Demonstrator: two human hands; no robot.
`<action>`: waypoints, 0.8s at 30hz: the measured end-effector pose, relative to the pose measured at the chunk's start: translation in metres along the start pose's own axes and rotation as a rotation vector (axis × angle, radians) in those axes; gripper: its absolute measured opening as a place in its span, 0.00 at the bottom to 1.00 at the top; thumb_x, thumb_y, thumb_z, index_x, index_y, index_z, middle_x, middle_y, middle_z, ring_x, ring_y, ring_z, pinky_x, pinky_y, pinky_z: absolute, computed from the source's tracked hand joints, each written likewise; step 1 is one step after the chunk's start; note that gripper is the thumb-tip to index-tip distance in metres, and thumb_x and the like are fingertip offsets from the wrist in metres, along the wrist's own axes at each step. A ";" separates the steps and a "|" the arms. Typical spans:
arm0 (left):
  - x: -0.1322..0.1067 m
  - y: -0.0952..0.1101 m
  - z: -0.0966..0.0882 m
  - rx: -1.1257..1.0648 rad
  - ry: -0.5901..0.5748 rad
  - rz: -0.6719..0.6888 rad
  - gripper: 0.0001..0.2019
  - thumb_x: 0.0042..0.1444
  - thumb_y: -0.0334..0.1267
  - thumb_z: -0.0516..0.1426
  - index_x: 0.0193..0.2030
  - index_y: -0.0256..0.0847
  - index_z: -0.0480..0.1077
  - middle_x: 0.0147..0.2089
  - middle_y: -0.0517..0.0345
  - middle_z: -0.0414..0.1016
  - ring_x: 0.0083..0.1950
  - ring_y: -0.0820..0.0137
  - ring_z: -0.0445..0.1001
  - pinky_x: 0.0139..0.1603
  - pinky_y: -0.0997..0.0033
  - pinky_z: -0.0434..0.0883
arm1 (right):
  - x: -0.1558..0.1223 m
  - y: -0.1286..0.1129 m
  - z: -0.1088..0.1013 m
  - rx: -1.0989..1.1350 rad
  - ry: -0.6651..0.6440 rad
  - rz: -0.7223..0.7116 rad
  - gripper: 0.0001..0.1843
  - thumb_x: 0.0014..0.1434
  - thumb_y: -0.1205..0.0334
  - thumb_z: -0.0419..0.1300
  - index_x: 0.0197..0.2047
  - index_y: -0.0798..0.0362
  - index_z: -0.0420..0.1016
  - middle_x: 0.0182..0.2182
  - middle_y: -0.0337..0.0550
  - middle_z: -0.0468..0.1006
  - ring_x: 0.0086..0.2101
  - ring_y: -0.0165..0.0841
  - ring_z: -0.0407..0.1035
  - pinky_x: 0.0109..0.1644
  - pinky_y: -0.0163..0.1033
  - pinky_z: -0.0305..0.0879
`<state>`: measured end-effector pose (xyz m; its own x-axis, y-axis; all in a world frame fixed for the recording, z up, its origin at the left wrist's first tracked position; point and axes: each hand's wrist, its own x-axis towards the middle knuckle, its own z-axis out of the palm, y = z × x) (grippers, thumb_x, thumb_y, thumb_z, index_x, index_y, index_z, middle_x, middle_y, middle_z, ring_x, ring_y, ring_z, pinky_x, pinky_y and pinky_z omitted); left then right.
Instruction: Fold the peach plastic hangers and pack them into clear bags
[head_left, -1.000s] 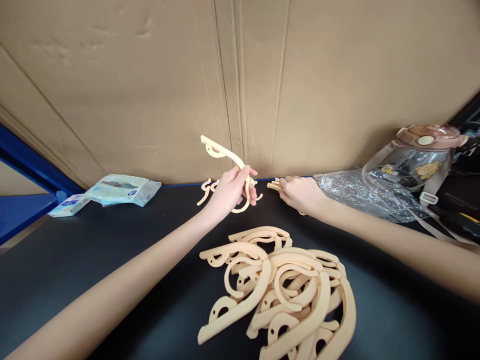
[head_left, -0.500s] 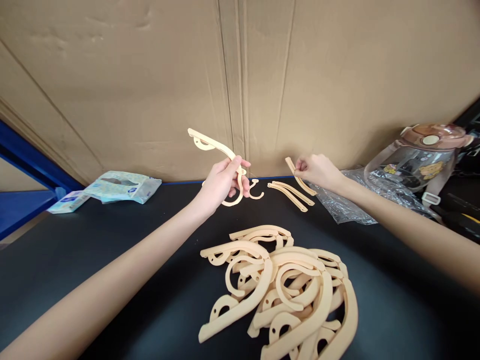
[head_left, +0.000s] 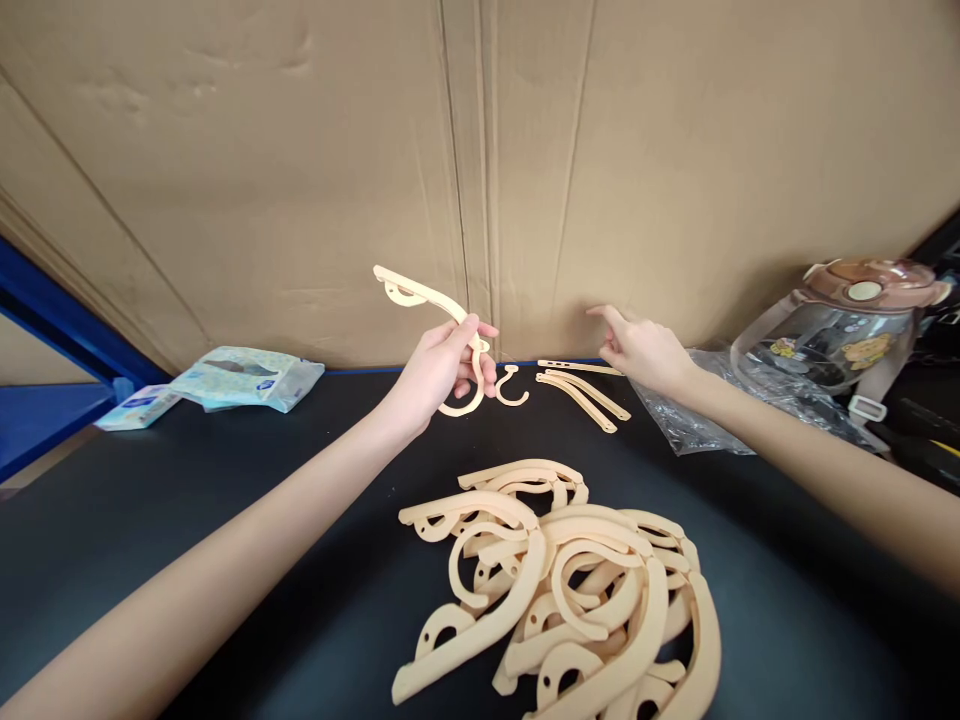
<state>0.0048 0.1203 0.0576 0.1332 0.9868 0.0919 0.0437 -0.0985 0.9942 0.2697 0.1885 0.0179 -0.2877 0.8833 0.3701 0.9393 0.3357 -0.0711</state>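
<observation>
The left hand [head_left: 446, 372] grips a cream hanger piece [head_left: 429, 293] over the far middle of the table [head_left: 337, 450], its long axis slanting so the straight arm's free end points up and left, while its hook curls downward. The right hand [head_left: 646, 352], holding nothing, points left near slim curved strips [head_left: 589, 392] lying at the far right.

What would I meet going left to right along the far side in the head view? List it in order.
Blue bar → large tissue pack → left hand → loose hook → thin curved strips → right hand → bottle.
</observation>
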 end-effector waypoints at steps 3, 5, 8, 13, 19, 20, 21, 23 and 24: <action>0.001 -0.001 -0.001 -0.013 -0.013 0.001 0.13 0.69 0.41 0.46 0.40 0.36 0.66 0.18 0.61 0.69 0.18 0.74 0.71 0.15 0.81 0.53 | -0.001 0.000 0.003 -0.054 -0.096 -0.082 0.20 0.60 0.66 0.51 0.54 0.55 0.72 0.50 0.52 0.76 0.45 0.45 0.73 0.41 0.42 0.66; 0.001 -0.002 -0.001 -0.023 -0.016 0.001 0.13 0.68 0.41 0.46 0.40 0.36 0.66 0.18 0.61 0.70 0.18 0.74 0.71 0.15 0.81 0.53 | 0.001 -0.002 0.009 -0.058 -0.179 -0.150 0.16 0.61 0.63 0.54 0.50 0.52 0.75 0.49 0.49 0.78 0.48 0.43 0.72 0.43 0.40 0.66; 0.000 -0.003 -0.001 -0.033 -0.016 -0.005 0.12 0.68 0.41 0.47 0.39 0.36 0.66 0.18 0.60 0.69 0.18 0.74 0.71 0.15 0.81 0.53 | 0.009 -0.007 0.017 -0.046 -0.254 -0.183 0.12 0.60 0.64 0.55 0.43 0.53 0.78 0.42 0.48 0.80 0.42 0.39 0.74 0.40 0.37 0.65; -0.001 0.004 -0.003 -0.035 -0.009 -0.002 0.13 0.68 0.41 0.47 0.39 0.36 0.66 0.19 0.60 0.69 0.18 0.74 0.71 0.16 0.81 0.54 | 0.019 -0.005 0.009 0.066 -0.231 -0.151 0.07 0.52 0.68 0.58 0.36 0.54 0.75 0.33 0.44 0.80 0.32 0.36 0.74 0.34 0.36 0.63; -0.001 0.030 -0.017 -0.087 0.104 0.041 0.14 0.69 0.37 0.44 0.39 0.34 0.67 0.19 0.61 0.68 0.17 0.76 0.68 0.15 0.79 0.54 | 0.006 0.010 0.000 0.279 -0.081 -0.161 0.09 0.61 0.60 0.52 0.41 0.53 0.69 0.41 0.46 0.79 0.39 0.35 0.74 0.43 0.37 0.66; 0.001 0.033 -0.020 -0.108 0.123 0.035 0.14 0.69 0.37 0.44 0.39 0.34 0.67 0.19 0.62 0.67 0.17 0.76 0.68 0.15 0.79 0.53 | 0.002 0.013 0.003 0.306 -0.091 -0.191 0.09 0.61 0.58 0.52 0.40 0.53 0.69 0.42 0.47 0.79 0.40 0.35 0.74 0.44 0.38 0.67; 0.002 0.035 -0.024 -0.129 0.138 0.029 0.15 0.69 0.37 0.44 0.38 0.34 0.67 0.19 0.62 0.67 0.17 0.76 0.68 0.14 0.79 0.52 | -0.002 0.015 0.007 0.330 -0.114 -0.229 0.09 0.60 0.58 0.53 0.39 0.53 0.70 0.43 0.48 0.78 0.41 0.35 0.74 0.45 0.38 0.67; 0.004 0.040 -0.031 -0.176 0.166 0.021 0.16 0.70 0.37 0.43 0.38 0.34 0.68 0.19 0.62 0.66 0.17 0.77 0.67 0.15 0.80 0.52 | -0.007 0.019 0.014 0.364 -0.180 -0.308 0.08 0.59 0.58 0.55 0.36 0.53 0.72 0.43 0.47 0.78 0.42 0.35 0.74 0.47 0.39 0.68; 0.005 0.042 -0.034 -0.198 0.181 0.024 0.16 0.70 0.37 0.43 0.37 0.34 0.68 0.19 0.62 0.65 0.17 0.77 0.67 0.15 0.80 0.52 | -0.009 0.021 0.017 0.373 -0.213 -0.341 0.08 0.59 0.60 0.55 0.36 0.53 0.73 0.44 0.47 0.78 0.43 0.35 0.74 0.48 0.39 0.68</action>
<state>-0.0263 0.1253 0.1021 -0.0486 0.9932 0.1063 -0.1546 -0.1126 0.9815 0.2892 0.1934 -0.0023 -0.6319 0.7381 0.2364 0.6673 0.6733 -0.3185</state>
